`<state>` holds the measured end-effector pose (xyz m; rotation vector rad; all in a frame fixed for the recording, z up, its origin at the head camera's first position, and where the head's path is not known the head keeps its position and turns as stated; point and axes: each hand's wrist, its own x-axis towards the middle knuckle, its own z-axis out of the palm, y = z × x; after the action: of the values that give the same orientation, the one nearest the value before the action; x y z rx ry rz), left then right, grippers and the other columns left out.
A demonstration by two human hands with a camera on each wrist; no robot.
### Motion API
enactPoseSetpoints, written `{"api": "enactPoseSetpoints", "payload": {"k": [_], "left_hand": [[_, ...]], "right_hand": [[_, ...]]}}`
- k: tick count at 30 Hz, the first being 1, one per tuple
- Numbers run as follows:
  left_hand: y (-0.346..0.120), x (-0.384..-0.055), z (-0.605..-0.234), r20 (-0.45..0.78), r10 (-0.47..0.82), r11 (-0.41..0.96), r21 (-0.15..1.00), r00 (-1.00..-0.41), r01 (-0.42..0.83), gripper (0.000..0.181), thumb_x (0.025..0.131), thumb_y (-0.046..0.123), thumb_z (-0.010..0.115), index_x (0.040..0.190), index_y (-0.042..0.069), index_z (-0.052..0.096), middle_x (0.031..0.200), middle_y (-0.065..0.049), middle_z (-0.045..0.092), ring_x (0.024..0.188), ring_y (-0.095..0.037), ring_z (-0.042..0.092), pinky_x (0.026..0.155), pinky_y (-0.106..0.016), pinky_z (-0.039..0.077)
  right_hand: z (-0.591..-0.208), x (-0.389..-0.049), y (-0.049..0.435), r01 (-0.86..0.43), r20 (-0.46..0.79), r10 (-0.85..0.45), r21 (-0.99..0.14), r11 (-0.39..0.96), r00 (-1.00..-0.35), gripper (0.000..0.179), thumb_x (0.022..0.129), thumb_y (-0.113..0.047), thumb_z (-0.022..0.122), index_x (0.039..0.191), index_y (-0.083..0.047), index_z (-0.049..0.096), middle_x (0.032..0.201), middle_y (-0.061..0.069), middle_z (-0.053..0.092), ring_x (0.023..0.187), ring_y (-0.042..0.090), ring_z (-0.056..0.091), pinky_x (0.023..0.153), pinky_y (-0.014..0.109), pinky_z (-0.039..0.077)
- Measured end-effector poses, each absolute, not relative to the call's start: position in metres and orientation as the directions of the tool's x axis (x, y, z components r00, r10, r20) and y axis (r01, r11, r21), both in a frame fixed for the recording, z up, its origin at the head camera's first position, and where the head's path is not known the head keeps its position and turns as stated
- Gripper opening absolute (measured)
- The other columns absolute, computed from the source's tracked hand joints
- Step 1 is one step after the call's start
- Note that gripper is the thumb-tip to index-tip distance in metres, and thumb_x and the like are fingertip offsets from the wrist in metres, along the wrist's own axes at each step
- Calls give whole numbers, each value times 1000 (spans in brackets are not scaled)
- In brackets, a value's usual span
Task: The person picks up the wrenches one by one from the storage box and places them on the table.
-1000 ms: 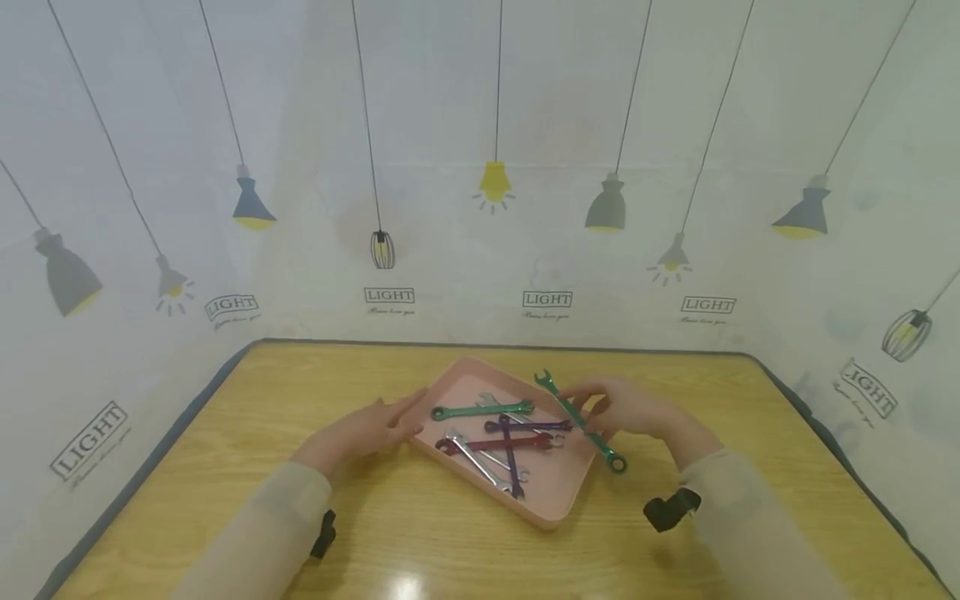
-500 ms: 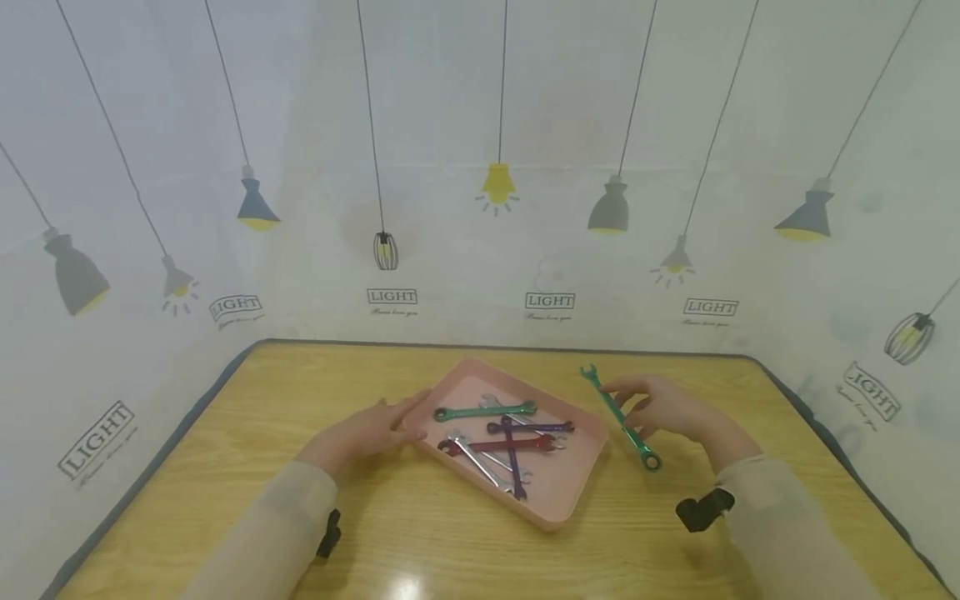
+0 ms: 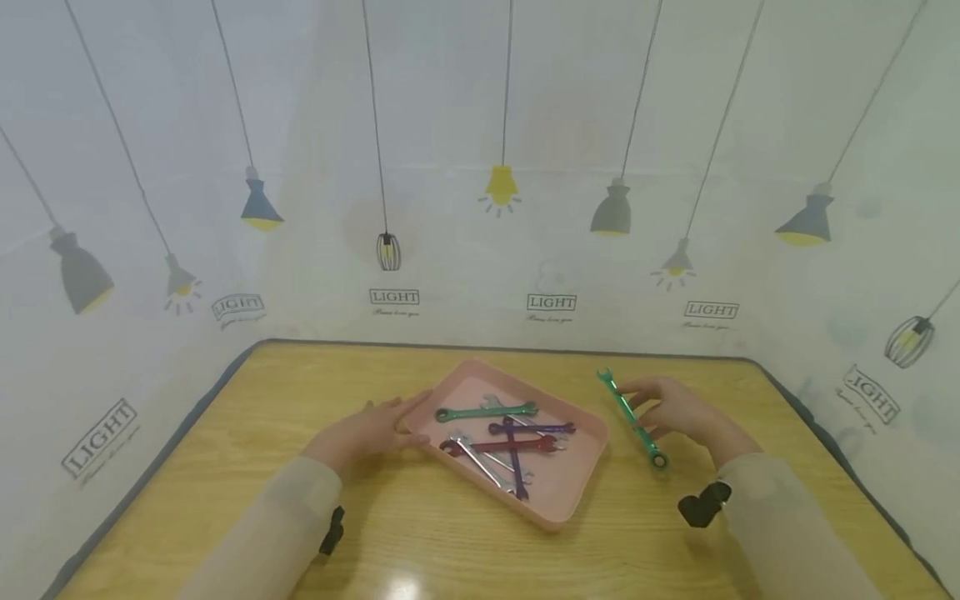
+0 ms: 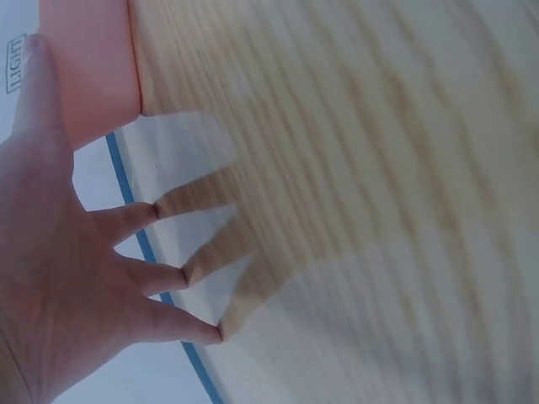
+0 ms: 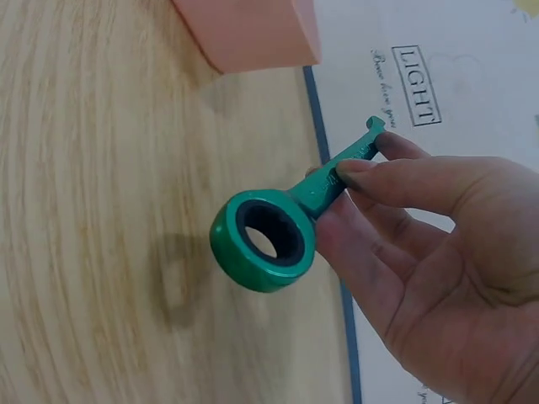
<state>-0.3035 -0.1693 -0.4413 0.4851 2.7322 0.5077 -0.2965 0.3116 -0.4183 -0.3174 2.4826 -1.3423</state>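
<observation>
My right hand (image 3: 675, 412) pinches a green ratcheting combination wrench (image 3: 636, 423) between thumb and fingers, to the right of the pink tray (image 3: 562, 492). In the right wrist view, the wrench's ring end (image 5: 232, 252) points toward the camera and the open end lies past the fingertips. My left hand (image 3: 367, 429) is at the tray's left corner, its thumb along the tray wall and the other fingers spread, their tips down at the table. Inside the tray lie another green wrench (image 3: 487, 412), a red wrench (image 3: 498, 447), purple wrenches (image 3: 532, 429) and silver wrenches (image 3: 480, 467), partly crossing each other.
The wooden table (image 3: 300, 533) has a dark blue edge strip (image 3: 360, 342) along its back and sides. Behind it rises a pale wall covering (image 3: 442, 250) printed with hanging lamps. A black wrist mount (image 3: 705, 505) hangs below the right sleeve.
The right hand has carried the green wrench rightward, from over the tray's right rim to beside the tray. The left hand stays at the tray's left corner, and the other wrenches lie as before.
</observation>
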Motion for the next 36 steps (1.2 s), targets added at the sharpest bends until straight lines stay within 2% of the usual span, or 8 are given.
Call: {"api": "enactPoseSetpoints", "payload": {"k": [7,12,27,36], "left_hand": [[-167,-303,-442,-255,396,872,404,-882,274,78,90,64,54,156,40,18,155,-21,29,139,-54,19,106,-75,9],[-166,-304,-442,-240,407,866,409,-881,289,78,91,63,54,156,38,19,154,-19,33,140,-51,20,107,-73,9],[-168,-302,-436,-259,410,862,424,-875,279,77,92,59,55,156,35,20,155,-26,25,133,-66,11,102,-78,8],[-169,-305,-438,-257,427,858,418,-867,299,77,93,59,53,157,33,18,155,-23,28,137,-58,14,105,-76,6]], "right_hand": [[-436,-304,313,32,-212,-263,-831,555,-941,57,82,5,66,137,-1,53,122,27,55,91,28,62,71,42,59],[-442,-310,314,43,-230,-237,-796,604,-944,57,84,3,66,139,-2,51,122,27,57,95,28,64,73,41,59],[-443,-321,317,29,-255,-269,-774,632,-929,56,85,2,66,138,5,50,123,29,59,102,32,64,78,42,58],[-448,-327,317,41,-238,-250,-797,603,-939,57,85,3,67,138,7,48,122,30,59,97,32,66,76,41,59]]}}
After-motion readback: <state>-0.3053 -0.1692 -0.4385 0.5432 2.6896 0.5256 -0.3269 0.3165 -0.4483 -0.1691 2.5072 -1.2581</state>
